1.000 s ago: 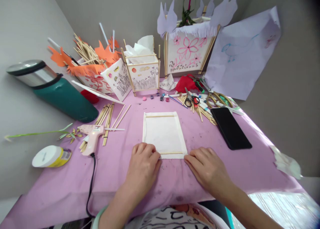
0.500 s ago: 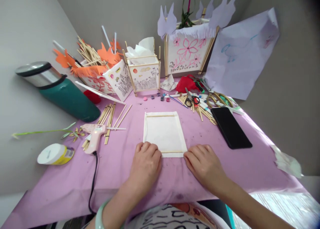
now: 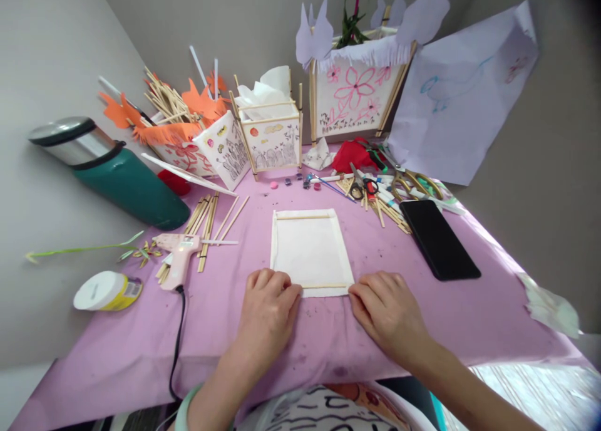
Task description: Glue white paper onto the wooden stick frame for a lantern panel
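A white square panel (image 3: 310,252) lies flat on the pink cloth, with thin wooden sticks along its top and bottom edges. At its lower left corner is my left hand (image 3: 270,306), fingers curled together and fingertips on the edge. My right hand (image 3: 387,309) has its fingers closed at the lower right corner. Both pinch or press the panel's near edge, and the fingertips are partly hidden beneath the knuckles.
Left of the panel lie a pink glue gun (image 3: 181,255), a white-lidded jar (image 3: 107,291), a green bottle (image 3: 131,183) and sticks. A phone (image 3: 439,240) and scissors (image 3: 361,185) are at the right. Decorated boxes (image 3: 272,144) stand behind.
My left hand has shifted a little left, uncovering more of the panel's lower left corner. My right hand still touches the lower right corner. The view has moved slightly.
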Demonstrator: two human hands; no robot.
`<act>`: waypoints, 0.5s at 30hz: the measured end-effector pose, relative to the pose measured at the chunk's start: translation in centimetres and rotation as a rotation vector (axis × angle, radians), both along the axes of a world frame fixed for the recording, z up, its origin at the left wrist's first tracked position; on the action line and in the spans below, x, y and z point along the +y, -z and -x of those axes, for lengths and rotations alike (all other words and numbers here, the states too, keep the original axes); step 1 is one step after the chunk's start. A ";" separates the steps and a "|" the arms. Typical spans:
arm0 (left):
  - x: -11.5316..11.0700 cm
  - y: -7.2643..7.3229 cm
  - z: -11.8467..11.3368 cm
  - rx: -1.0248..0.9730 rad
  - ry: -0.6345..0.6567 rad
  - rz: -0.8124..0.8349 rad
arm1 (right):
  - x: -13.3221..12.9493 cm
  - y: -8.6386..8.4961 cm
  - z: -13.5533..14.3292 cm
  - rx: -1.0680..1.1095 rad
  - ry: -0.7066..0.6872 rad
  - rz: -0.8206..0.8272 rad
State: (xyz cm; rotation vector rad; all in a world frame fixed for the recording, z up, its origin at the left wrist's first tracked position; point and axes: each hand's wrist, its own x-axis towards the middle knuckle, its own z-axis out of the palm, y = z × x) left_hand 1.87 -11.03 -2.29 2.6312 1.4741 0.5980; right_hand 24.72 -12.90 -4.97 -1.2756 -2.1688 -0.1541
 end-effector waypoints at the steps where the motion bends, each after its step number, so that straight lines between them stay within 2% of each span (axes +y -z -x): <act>1: 0.0 0.0 0.0 0.007 0.006 -0.008 | 0.0 0.0 0.0 0.002 -0.001 0.001; 9: 0.2 -0.7 -0.6 0.095 0.034 -0.060 | 0.8 -0.4 0.1 0.046 0.028 0.101; 15: 0.5 -0.1 -0.6 0.191 0.079 -0.111 | 1.3 -0.9 -0.8 0.051 -0.008 0.205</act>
